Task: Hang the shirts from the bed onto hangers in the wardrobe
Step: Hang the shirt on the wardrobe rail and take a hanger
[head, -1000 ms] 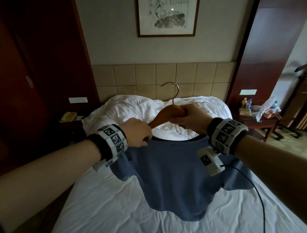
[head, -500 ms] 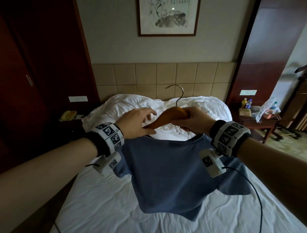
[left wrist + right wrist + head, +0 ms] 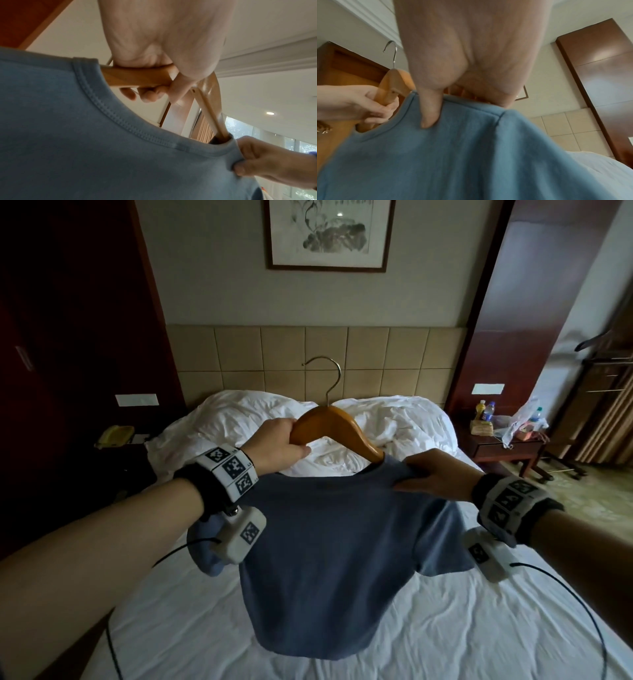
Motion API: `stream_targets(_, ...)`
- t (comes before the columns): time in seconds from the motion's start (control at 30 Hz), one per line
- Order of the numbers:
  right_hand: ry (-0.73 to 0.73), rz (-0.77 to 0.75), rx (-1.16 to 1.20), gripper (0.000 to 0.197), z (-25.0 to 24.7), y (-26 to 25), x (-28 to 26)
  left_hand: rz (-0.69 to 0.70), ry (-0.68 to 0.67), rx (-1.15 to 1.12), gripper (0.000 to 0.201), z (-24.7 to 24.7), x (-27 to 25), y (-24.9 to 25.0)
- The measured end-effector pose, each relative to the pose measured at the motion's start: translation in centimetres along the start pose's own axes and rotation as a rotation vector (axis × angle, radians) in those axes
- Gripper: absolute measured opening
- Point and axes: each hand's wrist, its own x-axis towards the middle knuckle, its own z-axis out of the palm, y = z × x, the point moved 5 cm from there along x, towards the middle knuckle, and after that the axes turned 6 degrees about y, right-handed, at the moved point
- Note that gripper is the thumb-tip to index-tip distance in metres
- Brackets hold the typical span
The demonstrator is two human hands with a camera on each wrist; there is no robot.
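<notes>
A blue T-shirt point(image 3: 329, 546) hangs over the bed from a wooden hanger point(image 3: 334, 424) with a metal hook. Both arms of the hanger run into the collar point(image 3: 120, 116). My left hand point(image 3: 277, 445) grips the hanger's left arm point(image 3: 137, 77) just outside the neck opening. My right hand point(image 3: 431, 475) pinches the shirt's right shoulder fabric point(image 3: 453, 121) beside the collar, thumb on the front. The hanger's right end is hidden inside the shirt. The wardrobe is not identifiable in any view.
The white bed point(image 3: 428, 628) lies below, with a rumpled duvet point(image 3: 394, 426) at the headboard. A nightstand point(image 3: 503, 440) with bottles and a bag stands right; a yellow phone point(image 3: 114, 434) sits left. Dark wood panels flank the bed.
The left hand moved from the shirt's left shoulder to the hanger's left arm. The right hand left the hanger and now pinches the right shoulder. The hanger rose and stands more upright.
</notes>
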Motion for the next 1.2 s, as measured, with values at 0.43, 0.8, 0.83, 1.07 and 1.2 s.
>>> stream_targets(0.43, 0.009, -0.056, -0.066, 0.031, -0.9, -1.1, -0.2, -0.047, -0.050, -0.072, 0.023, 0.6, -0.1, 0.2)
stream_targets(0.8, -0.195, -0.179, -0.251, 0.022, 1.6, -9.5, -0.5, -0.270, -0.075, -0.138, 0.010, -5.8, 0.0, -3.8)
stream_targets(0.83, -0.198, -0.191, -0.240, 0.020, 1.9, -10.4, -0.6, -0.281, -0.077, -0.146, 0.009, -6.5, -0.1, -4.5)
stream_targets(1.07, -0.140, -0.292, -0.025, 0.026, 5.8, -18.2, 0.9, -0.341, 0.211, -0.121, 0.043, -11.3, -3.5, -9.6)
stream_targets(1.2, -0.227, -0.348, 0.058, 0.024, 10.3, -23.6, 2.1, -0.437, 0.392, 0.072, 0.058, -13.7, -10.4, -11.7)
